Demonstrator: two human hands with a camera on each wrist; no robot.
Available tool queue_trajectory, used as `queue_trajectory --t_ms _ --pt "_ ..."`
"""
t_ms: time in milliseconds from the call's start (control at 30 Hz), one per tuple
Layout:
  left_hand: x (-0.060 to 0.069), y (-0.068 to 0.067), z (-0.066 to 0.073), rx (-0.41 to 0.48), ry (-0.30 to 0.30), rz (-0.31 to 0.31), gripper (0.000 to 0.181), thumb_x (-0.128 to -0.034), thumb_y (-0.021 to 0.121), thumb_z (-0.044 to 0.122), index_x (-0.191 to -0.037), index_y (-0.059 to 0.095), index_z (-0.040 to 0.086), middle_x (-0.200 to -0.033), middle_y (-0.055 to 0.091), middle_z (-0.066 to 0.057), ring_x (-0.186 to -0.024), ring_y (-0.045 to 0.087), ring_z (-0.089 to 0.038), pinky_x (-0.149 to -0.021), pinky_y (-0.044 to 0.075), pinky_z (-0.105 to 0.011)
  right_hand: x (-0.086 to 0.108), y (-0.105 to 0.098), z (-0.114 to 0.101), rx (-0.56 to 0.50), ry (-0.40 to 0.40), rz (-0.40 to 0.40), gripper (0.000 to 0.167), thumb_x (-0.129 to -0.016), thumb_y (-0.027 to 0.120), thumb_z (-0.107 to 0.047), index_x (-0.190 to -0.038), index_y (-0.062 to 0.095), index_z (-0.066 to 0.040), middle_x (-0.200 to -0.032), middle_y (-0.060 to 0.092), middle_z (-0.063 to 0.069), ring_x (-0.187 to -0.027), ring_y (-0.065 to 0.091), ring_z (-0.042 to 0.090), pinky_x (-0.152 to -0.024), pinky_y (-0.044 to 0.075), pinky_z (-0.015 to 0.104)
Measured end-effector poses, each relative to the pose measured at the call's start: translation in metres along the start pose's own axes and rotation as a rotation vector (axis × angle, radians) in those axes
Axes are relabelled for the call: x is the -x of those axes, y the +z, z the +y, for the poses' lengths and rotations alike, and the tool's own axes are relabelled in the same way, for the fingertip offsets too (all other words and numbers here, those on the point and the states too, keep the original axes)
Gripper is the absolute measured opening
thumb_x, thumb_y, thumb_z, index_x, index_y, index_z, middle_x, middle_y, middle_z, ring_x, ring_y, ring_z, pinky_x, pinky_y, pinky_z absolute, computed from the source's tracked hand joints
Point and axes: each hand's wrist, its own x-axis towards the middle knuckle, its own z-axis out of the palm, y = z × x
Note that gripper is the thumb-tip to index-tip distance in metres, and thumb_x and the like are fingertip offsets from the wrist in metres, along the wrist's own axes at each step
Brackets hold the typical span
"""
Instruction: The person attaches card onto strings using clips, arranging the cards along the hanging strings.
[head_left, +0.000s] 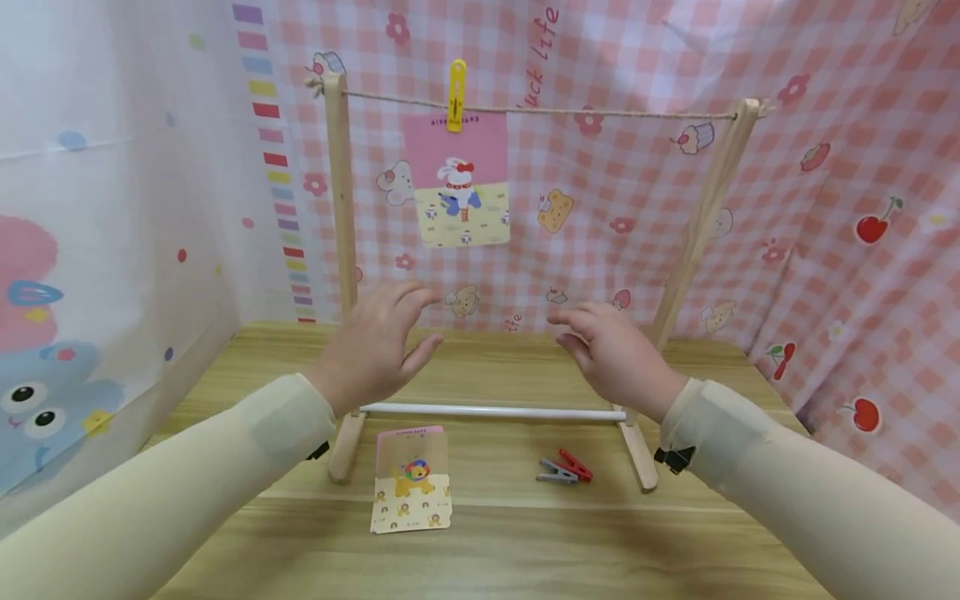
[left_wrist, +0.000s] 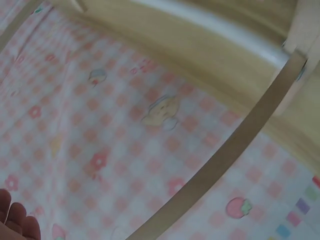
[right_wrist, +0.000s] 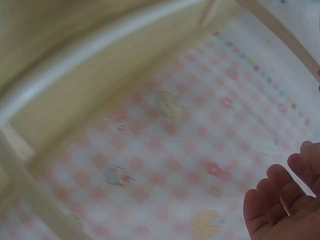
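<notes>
From where I stand, the wooden rack [head_left: 342, 196] is pale and smooth, set up on the wood-grained table [head_left: 510, 542], with a thin twine [head_left: 615, 113] strung between its posts and a white rod [head_left: 495, 412] joining its feet. A yellow clip [head_left: 457, 87] pins a card with a white rabbit [head_left: 459, 208], pink above and yellow below, to the twine left of centre, covering part of the small lettering at its top edge. On the table in front of the rod lies a card with a lion [head_left: 411, 492], tan over cream, a strip of pink along its far edge; to the right, a red peg [head_left: 576, 465] and a grey peg [head_left: 557, 472] lie touching. The left hand [head_left: 375, 346] hovers over the left post's lower part, hiding it, thumb apart from the fingers. The right hand [head_left: 622, 358] hovers near the other post, palm turned inward, its fingers gently bent and close together. The left hand's outer fingers seem loosely curved, though the wrist view catches only tips at the corner, and the rod blurs there; both sleeves [head_left: 187, 467] run out of sight
</notes>
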Motion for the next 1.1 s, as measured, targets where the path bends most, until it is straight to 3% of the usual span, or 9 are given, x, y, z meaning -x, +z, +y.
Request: queue_trajectory --t_ms 233,500,767,900,1000,1100 --pt "0.020 0.018 -0.001 0.002 -0.027 -0.149 0.058 -0.0989 0.073 0.035 -0.145 0.055 0.004 -0.138 0.066 -0.014 -0.129 0.063 -0.034 -0.112 0.050 -0.053 0.019 0.023 0.017 0.008 0.070 -0.110 0.030 -0.105 0.065 -0.014 -0.133 0.069 -0.005 -0.134 0.070 0.015 -0.129 0.060 0.039 -0.109 0.050 0.056" --pt "0.042 0.033 -0.001 0.015 -0.094 -0.329 0.067 -0.0975 0.076 0.040 -0.150 0.052 0.008 -0.143 0.063 -0.013 -0.131 0.062 -0.036 -0.112 0.051 -0.053 0.033 0.042 0.036 0.032 0.083 -0.152 0.030 -0.104 0.067 -0.016 -0.132 0.070 -0.006 -0.133 0.071 0.015 -0.127 0.062 0.040 -0.108 0.051 0.056" --pt "0.057 0.043 -0.002 0.030 -0.159 -0.518 0.072 -0.1003 0.069 0.049 -0.157 0.045 0.010 -0.150 0.058 -0.014 -0.138 0.057 -0.036 -0.116 0.045 -0.057 0.043 0.057 0.048 0.053 0.078 -0.253 0.031 -0.103 0.069 -0.020 -0.129 0.071 -0.004 -0.130 0.073 0.015 -0.126 0.065 0.039 -0.112 0.048 0.057" --pt "0.064 0.047 -0.001 0.063 -0.218 -0.631 0.073 -0.1022 0.062 0.056 -0.157 0.045 0.011 -0.155 0.055 -0.015 -0.139 0.057 -0.037 -0.115 0.047 -0.056 0.048 0.065 0.050 0.049 0.039 -0.282 0.028 -0.100 0.072 -0.017 -0.125 0.073 -0.003 -0.122 0.074 0.013 -0.118 0.069 0.034 -0.106 0.053 0.053" --pt "0.069 0.049 0.001 0.090 -0.275 -0.711 0.071 -0.1031 0.061 0.056 -0.157 0.045 0.012 -0.156 0.053 -0.015 -0.139 0.056 -0.039 -0.115 0.047 -0.056 0.051 0.069 0.051 0.038 0.023 -0.299 0.024 -0.100 0.073 -0.014 -0.121 0.074 -0.003 -0.116 0.075 0.011 -0.111 0.072 0.030 -0.096 0.059 0.049" --pt "0.073 0.050 0.002 0.102 -0.303 -0.759 0.068 -0.1034 0.063 0.051 -0.157 0.046 0.014 -0.155 0.054 -0.016 -0.139 0.055 -0.039 -0.116 0.046 -0.057 0.053 0.072 0.052 0.013 0.041 -0.335 0.022 -0.100 0.072 -0.014 -0.119 0.075 -0.003 -0.114 0.076 0.010 -0.109 0.073 0.028 -0.094 0.060 0.047"
